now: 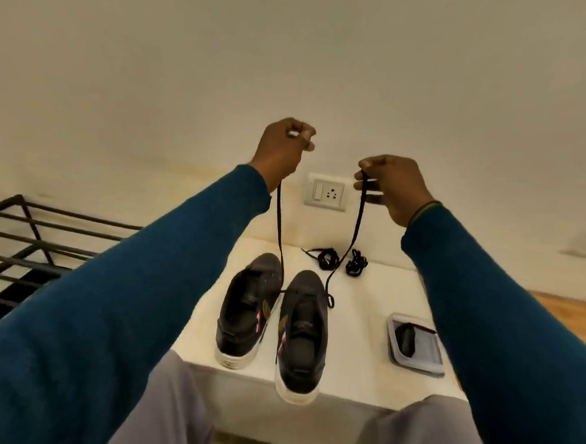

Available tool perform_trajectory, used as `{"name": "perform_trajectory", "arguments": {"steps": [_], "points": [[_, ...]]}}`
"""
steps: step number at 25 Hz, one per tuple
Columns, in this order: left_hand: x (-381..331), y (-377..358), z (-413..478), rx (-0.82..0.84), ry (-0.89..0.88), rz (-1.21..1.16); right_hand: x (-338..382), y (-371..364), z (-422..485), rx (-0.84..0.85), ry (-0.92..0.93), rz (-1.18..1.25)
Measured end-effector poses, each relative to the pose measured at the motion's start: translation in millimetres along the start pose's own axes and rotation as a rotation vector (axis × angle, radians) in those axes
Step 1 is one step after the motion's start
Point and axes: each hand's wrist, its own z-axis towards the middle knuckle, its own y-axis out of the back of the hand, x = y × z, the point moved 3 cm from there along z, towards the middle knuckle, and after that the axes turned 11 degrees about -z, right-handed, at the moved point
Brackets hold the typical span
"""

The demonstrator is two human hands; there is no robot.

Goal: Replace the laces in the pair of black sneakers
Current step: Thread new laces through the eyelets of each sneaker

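Grey-trousered knees sit at the near edge of a white table, where the pair of black sneakers stands heels toward the person. The sneaker on the left shows no lace at all. The sneaker on the right has one black lace crossing only its toe-end eyelets, and the rows above look bare. To the right a grey tray holds something dark that I cannot identify. Beyond the toes lie two coiled black laces, old or new I cannot tell. Raised before the wall socket, the left hand and right hand each pinch one end of the threaded lace, fingers curled, apparently evening its halves. By my judgement, lacing has barely begun: most of one shoe and all of the other remain.
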Motion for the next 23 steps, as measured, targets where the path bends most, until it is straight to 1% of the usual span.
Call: {"name": "perform_trajectory", "arguments": {"steps": [2, 4, 6, 7, 9, 11, 13, 14, 15, 16, 17, 18, 19, 20, 22, 23], "points": [[58, -1, -22, 0.059, 0.049, 0.145, -57, -21, -10, 0.038, -0.055, -0.025], [109, -4, -45, 0.179, 0.124, 0.295, -110, -41, -21, 0.053, -0.094, -0.101], [149, -8, -66, 0.265, 0.203, 0.381, -155, -55, -31, 0.067, -0.13, -0.24], [165, -9, -75, 0.262, 0.241, 0.39, -173, -59, -33, 0.077, -0.14, -0.334], [189, -10, -88, 0.229, 0.331, 0.394, -200, -63, -34, 0.146, -0.13, -0.589], [206, -13, -93, 0.25, 0.388, 0.431, -214, -69, -35, 0.281, -0.114, -0.836], [213, -18, -91, 0.278, 0.357, 0.487, -221, -76, -37, 0.364, -0.142, -0.953], [211, -20, -92, 0.294, 0.326, 0.504, -221, -79, -39, 0.356, -0.152, -0.991], [208, -22, -93, 0.318, 0.294, 0.518, -217, -79, -40, 0.302, -0.145, -1.019], [206, -24, -95, 0.339, 0.273, 0.529, -210, -78, -42, 0.208, -0.124, -1.01], [204, -25, -95, 0.347, 0.262, 0.537, -202, -76, -45, 0.114, -0.097, -0.938], [204, -26, -95, 0.345, 0.254, 0.543, -196, -75, -48, 0.065, -0.082, -0.817], [204, -26, -94, 0.341, 0.249, 0.546, -191, -75, -50, 0.082, -0.093, -0.687], [206, -26, -93, 0.338, 0.248, 0.546, -187, -76, -55, 0.16, -0.117, -0.603], [207, -25, -93, 0.346, 0.256, 0.553, -183, -83, -66, 0.339, -0.16, -0.617], [208, -25, -93, 0.353, 0.255, 0.556, -185, -87, -69, 0.369, -0.157, -0.654]]}}
